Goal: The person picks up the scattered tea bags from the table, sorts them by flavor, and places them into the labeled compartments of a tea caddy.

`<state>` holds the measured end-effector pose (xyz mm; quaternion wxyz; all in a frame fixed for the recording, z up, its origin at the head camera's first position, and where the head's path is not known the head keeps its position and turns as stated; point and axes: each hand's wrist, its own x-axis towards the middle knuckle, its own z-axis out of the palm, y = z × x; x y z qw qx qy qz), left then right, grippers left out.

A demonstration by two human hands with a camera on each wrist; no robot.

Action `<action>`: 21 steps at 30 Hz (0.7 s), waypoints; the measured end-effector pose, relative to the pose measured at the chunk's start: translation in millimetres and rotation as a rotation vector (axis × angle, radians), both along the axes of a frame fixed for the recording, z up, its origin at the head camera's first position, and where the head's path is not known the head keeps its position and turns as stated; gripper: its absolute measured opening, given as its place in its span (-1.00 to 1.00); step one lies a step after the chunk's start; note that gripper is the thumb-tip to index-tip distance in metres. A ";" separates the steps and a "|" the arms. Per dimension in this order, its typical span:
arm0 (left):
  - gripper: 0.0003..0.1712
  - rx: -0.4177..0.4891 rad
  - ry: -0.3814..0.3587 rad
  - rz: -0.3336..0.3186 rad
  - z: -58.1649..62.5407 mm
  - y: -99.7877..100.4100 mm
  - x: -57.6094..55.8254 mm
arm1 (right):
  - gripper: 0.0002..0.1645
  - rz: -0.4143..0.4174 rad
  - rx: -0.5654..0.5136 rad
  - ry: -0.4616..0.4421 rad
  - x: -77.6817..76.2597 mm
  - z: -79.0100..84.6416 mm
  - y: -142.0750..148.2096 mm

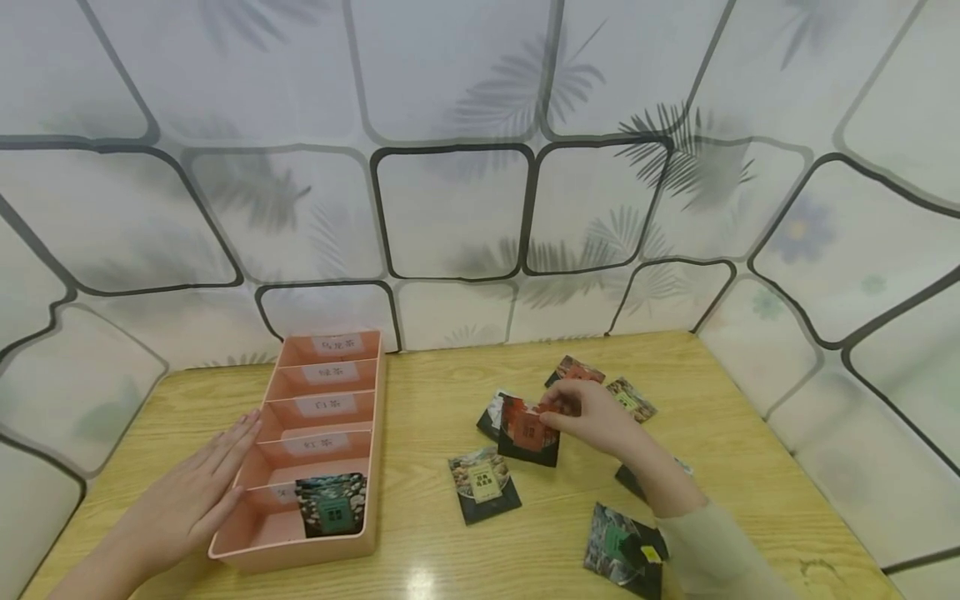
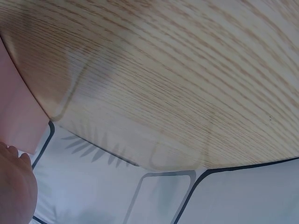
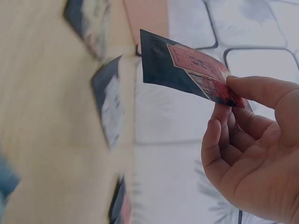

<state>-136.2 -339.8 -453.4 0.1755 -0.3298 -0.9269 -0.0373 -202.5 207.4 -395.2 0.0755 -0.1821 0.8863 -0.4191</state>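
Note:
Between thumb and fingers, my right hand (image 1: 596,417) pinches a red and black tea sachet (image 1: 528,432) by one edge. The right wrist view shows that sachet (image 3: 189,65) raised above the table. My left hand (image 1: 197,483), fingers straight, rests along the left side of a pink divided box (image 1: 378,450). Labelled dividers split the box into several compartments. A dark sachet with a green label (image 1: 332,505) leans in its nearest compartment. Only part of the left hand (image 2: 16,189) and the box's pink wall (image 2: 21,109) show in the left wrist view.
Other sachets lie on the wooden table (image 1: 420,392): one with a yellow label (image 1: 484,485), a grey-green one (image 1: 622,546), a red one (image 1: 576,369) and a yellowish one (image 1: 632,400) at the back. Another (image 1: 491,414) sits partly behind the held sachet. Patterned cloth (image 1: 457,212) walls the table's back and sides.

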 end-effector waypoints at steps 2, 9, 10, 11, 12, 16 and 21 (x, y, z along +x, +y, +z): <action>-0.10 0.000 0.002 -0.003 0.1 -0.1 0.0 | -0.89 0.011 -0.007 0.009 -2.2 4.9 -8.2; -0.10 0.005 0.006 -0.010 -0.3 0.1 -0.2 | -0.86 0.038 -0.050 0.046 -7.4 13.8 -38.2; -0.10 0.007 0.007 -0.011 -0.5 0.3 -0.3 | -0.86 0.034 -0.057 0.045 -8.0 14.7 -42.7; -0.10 0.008 0.007 -0.011 -0.5 0.3 -0.4 | -0.85 0.030 -0.064 0.044 -8.6 15.6 -47.1; -0.10 0.010 0.008 -0.011 -0.7 0.4 -0.4 | -0.84 0.031 -0.072 0.049 -9.1 16.6 -51.4; -0.10 0.006 0.008 -0.006 -1.1 -0.1 -0.6 | -0.83 0.037 -0.097 0.062 -9.7 22.4 -69.0; -0.10 0.006 0.013 -0.014 -1.5 -0.8 -0.6 | -0.84 0.073 -0.124 0.076 -11.2 29.2 -91.7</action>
